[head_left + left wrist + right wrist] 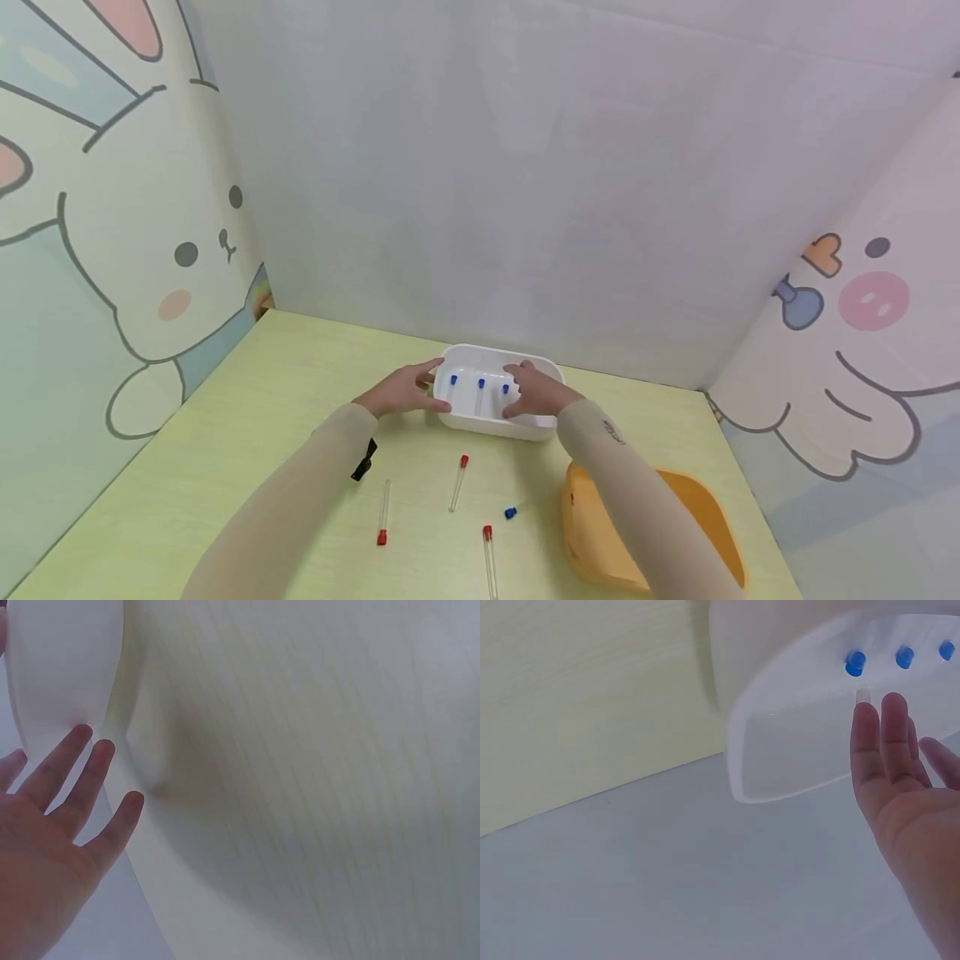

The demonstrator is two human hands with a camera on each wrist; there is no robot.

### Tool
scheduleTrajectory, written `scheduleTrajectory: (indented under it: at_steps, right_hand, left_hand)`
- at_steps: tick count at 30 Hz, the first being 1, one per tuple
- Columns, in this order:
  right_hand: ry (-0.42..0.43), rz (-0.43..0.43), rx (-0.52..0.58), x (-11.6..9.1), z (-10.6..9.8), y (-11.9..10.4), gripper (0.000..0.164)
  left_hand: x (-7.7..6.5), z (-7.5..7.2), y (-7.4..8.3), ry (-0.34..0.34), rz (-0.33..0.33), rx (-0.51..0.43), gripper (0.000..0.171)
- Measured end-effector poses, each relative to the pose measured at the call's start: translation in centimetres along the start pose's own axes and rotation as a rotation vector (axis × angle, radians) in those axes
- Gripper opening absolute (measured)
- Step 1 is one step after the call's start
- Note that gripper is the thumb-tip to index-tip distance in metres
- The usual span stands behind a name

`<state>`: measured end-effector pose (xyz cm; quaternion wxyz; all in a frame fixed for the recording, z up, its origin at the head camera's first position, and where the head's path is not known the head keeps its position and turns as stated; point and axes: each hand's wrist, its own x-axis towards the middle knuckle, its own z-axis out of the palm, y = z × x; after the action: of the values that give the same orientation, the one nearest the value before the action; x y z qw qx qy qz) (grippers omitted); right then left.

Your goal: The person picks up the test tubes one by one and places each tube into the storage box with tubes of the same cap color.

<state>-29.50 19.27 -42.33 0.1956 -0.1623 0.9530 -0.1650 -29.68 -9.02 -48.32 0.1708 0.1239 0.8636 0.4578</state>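
Observation:
A white plastic tub (pixel 487 425) stands at the back of the table. Inside it lie 3 thin clear tubes with blue caps (pixel 481 383), side by side. My left hand (pixel 403 390) is at the tub's left end, thumb near the front rim; the left wrist view shows its spread fingers (pixel 96 769) against the white wall. Over the right part of the tub reaches my right hand (pixel 538 393), its fingers nearly straight and holding nothing. In the right wrist view those fingertips come close below the nearest blue cap (pixel 856 663).
In front of the tub lie 3 clear tubes with red caps (pixel 464 459) and one with a blue cap (pixel 511 512). An orange basket (pixel 693 492) sits at the front right, partly under my right sleeve. Behind the tub rises a pale wall cloth (pixel 480 208).

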Motion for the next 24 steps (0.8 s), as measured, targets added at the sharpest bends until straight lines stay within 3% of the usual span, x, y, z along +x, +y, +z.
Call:
scheduleTrajectory:
  at_steps: [12,24]
  right_hand:
    - [0.052,-0.156,-0.076,-3.9,-0.6,-1.3,0.065]
    - [-0.024,-0.242,-0.100,-7.7,0.9,-2.9,0.043]
  left_hand:
    - [-0.1,-0.1,0.2,-0.001,0.008,0.016,0.106]
    - [-0.2,-0.1,0.1,-0.007,0.001,0.025,0.106]
